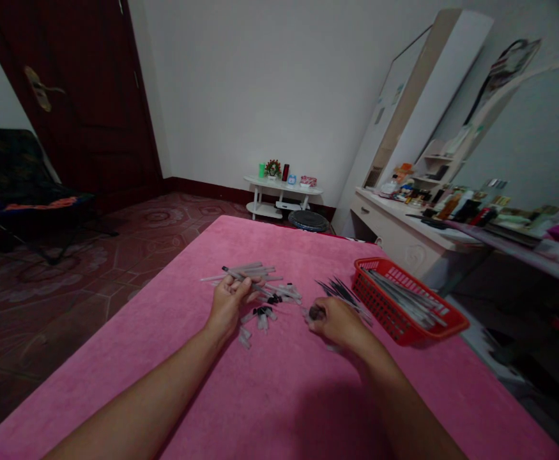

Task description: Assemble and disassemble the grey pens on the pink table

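Observation:
My left hand (234, 297) is closed round a thin translucent tube (229, 272) with a black end, like a pen barrel. Beyond it lie several more clear tubes (250, 266). Between my hands are small clear pieces (286, 294), like pen caps, and short black pieces (262, 311). Fingertips of my right hand (334, 322) pinch a small dark piece (314, 312), its kind too blurred to tell. Just past that hand, thin dark pointed sticks (339, 289) lie in a loose bunch, partly hidden by it.
A red plastic basket (379, 313) holding long slender greyish sticks (406, 297) stands at the right of the pink-covered table (202, 255). Farther right is a dresser (398, 227) crowded with bottles. A low white stand (264, 209) is by the far wall, a folding chair (15, 185) at left.

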Demonstrator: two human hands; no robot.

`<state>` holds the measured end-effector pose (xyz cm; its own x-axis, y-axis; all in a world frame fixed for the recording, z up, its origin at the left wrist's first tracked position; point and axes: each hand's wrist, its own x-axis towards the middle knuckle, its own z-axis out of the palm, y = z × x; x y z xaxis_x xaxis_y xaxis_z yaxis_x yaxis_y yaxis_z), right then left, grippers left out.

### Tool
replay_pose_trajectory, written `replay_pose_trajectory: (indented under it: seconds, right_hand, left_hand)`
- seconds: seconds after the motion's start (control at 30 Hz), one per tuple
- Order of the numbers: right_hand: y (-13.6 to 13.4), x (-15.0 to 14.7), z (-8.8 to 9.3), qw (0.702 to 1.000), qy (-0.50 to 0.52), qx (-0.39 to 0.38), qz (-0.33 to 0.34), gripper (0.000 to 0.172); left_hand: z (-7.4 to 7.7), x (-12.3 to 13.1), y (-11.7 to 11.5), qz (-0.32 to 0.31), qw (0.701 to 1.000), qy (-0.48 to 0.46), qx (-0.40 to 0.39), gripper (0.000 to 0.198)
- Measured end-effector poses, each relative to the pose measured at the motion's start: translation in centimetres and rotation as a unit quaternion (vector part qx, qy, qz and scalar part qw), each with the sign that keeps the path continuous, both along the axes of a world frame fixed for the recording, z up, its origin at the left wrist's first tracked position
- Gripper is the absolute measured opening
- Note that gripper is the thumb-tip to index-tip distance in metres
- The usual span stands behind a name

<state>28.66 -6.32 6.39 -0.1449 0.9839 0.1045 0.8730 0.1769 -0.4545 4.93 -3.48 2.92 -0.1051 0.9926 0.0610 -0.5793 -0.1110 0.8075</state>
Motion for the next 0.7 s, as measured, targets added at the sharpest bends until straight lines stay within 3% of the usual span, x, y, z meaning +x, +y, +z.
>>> replay_pose_trajectory:
  seconds: [0.27, 0.7]
  right_hand:
    - [-0.8, -4.5, -0.9, 0.975, 0.215, 0.022, 0.05, 0.012]
    - [-0.9, -4.9, -1.1, 0.97, 0.233, 0.049, 0.042, 0.012]
  left_hand:
    - [0.3, 0.7, -0.6, -0.042, 0.999, 0.006, 0.007, 0.036]
    - [0.1, 0.6, -0.6, -0.047, 0.999, 0.007, 0.004, 0.039]
